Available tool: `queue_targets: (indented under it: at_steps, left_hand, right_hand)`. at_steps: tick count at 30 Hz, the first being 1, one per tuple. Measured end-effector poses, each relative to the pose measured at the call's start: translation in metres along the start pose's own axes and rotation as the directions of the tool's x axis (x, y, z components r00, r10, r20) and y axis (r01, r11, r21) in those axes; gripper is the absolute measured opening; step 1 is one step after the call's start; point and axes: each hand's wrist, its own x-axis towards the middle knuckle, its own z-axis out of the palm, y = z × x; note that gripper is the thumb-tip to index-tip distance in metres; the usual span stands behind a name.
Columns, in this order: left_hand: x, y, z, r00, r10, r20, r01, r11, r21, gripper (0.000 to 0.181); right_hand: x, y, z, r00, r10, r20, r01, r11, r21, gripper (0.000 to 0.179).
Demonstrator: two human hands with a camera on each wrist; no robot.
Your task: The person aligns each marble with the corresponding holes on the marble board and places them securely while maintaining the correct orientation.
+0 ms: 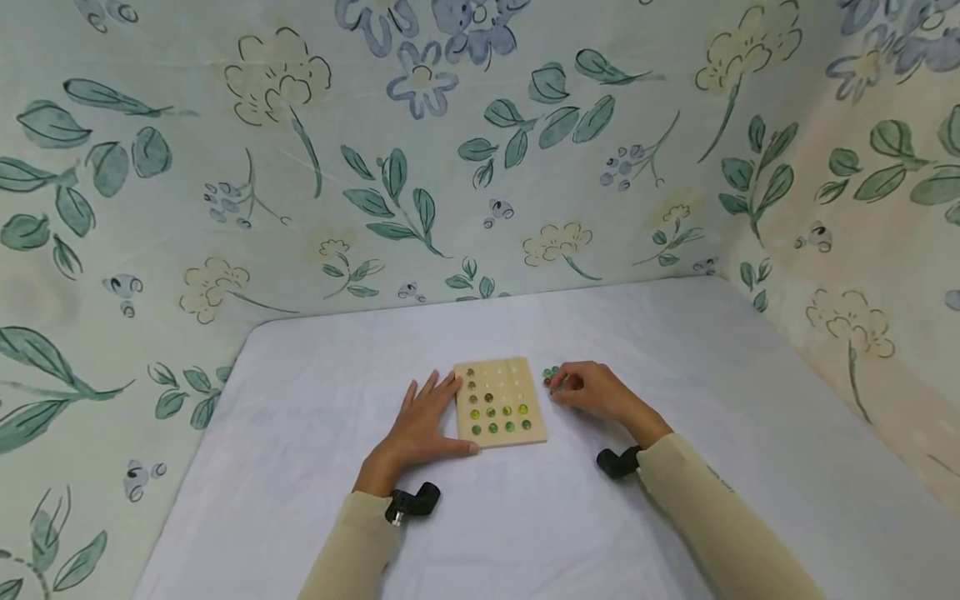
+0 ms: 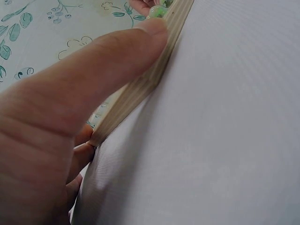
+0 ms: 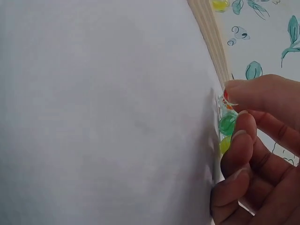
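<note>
A square wooden board (image 1: 510, 387) lies on the cloth with glass marbles in its hollows. Green marbles (image 1: 492, 427) fill the nearest row, yellow-green ones the row behind, and darker ones sit mostly along the left column. My left hand (image 1: 423, 421) rests against the board's left side, fingers spread and fairly straight, its thumb (image 2: 136, 49) touching the near edge. Just right of the board, my right hand (image 1: 596, 392) pinches a clear marble with red in it (image 3: 227, 98) between thumb and curled fingers. Loose green marbles (image 1: 551, 371) lie beside those fingertips, partly hidden.
White cloth (image 1: 480, 533) covers the table, whose far edge meets a floral-patterned curtain (image 1: 420, 167). More of this fabric (image 1: 885, 250) hangs along the right. A black wrist camera (image 1: 415, 500) is on the left wrist, another black camera (image 1: 618, 462) on the right.
</note>
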Motion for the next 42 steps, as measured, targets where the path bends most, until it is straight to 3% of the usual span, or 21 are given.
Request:
queue_targets:
  at_steps: [15,36,42]
  left_hand:
    - [0.000,0.000,-0.001,1.000,0.002,-0.007,-0.002,1.000,-0.003,0.117]
    - [0.000,0.002,-0.002,1.000,-0.009,0.016,0.008,1.000,0.014,0.117]
    - [-0.001,0.001,-0.001,1.000,0.008,-0.003,-0.008,1.000,0.007,0.115]
  right_hand:
    - [0.015,-0.020,0.008,1.000,-0.023,-0.009,0.023,0.999,0.031,0.008]
    - [0.028,-0.038,0.023,0.997,-0.057,0.060,0.053,0.996,0.065,0.009]
    - [0.030,-0.042,0.027,0.995,-0.060,0.074,0.055,0.996,0.066,0.008]
